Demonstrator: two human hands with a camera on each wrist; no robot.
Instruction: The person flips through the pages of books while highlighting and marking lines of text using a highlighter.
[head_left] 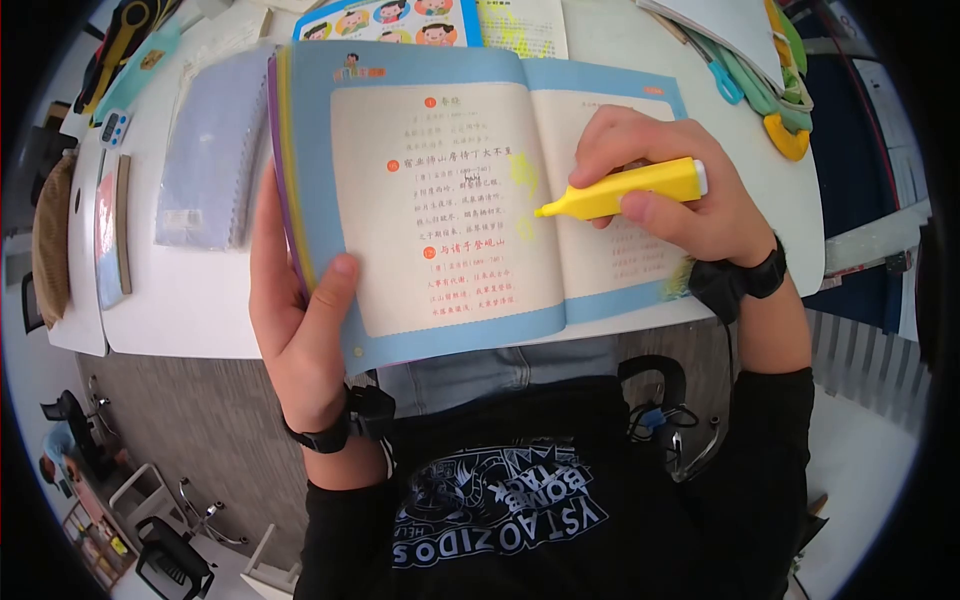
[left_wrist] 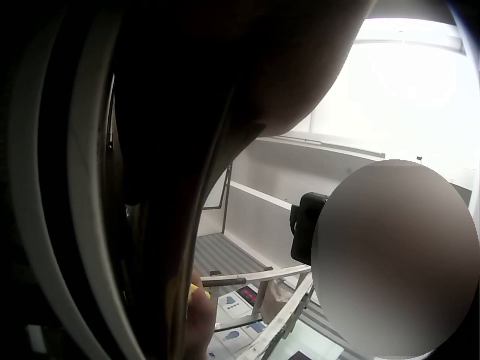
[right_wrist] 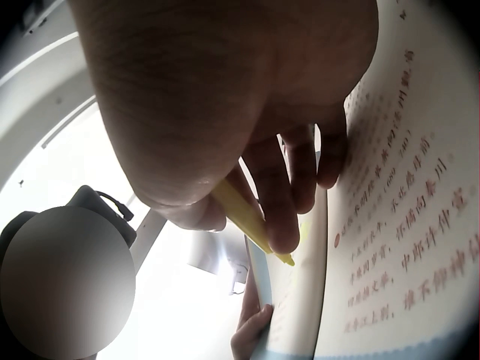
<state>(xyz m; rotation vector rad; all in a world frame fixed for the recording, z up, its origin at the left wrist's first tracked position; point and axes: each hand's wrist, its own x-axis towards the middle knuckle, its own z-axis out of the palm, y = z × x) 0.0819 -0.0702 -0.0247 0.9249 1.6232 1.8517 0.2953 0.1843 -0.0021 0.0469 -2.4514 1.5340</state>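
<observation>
An open book [head_left: 460, 335] with blue page borders and printed Chinese verses is tilted up at the table's front edge. My left hand [head_left: 308, 320] grips its left side, thumb on the page border and fingers behind the cover. My right hand [head_left: 722, 212] pinches a yellow highlighter [head_left: 625, 190] between thumb and fingers. Its yellow tip points at the left page's inner margin, close to yellow scribbles [head_left: 523, 175] beside the text. In the right wrist view, the highlighter [right_wrist: 241, 212] slants down past the fingers toward the page. The left wrist view is mostly dark.
A pale violet spiral notebook [head_left: 205, 150] lies left of the book, with a small timer [head_left: 114, 128] farther left. Behind the book is a blue sheet of cartoon faces [head_left: 400, 12]. Blue-handled scissors [head_left: 725, 82] and a green-yellow item [head_left: 785, 138] lie at the right back.
</observation>
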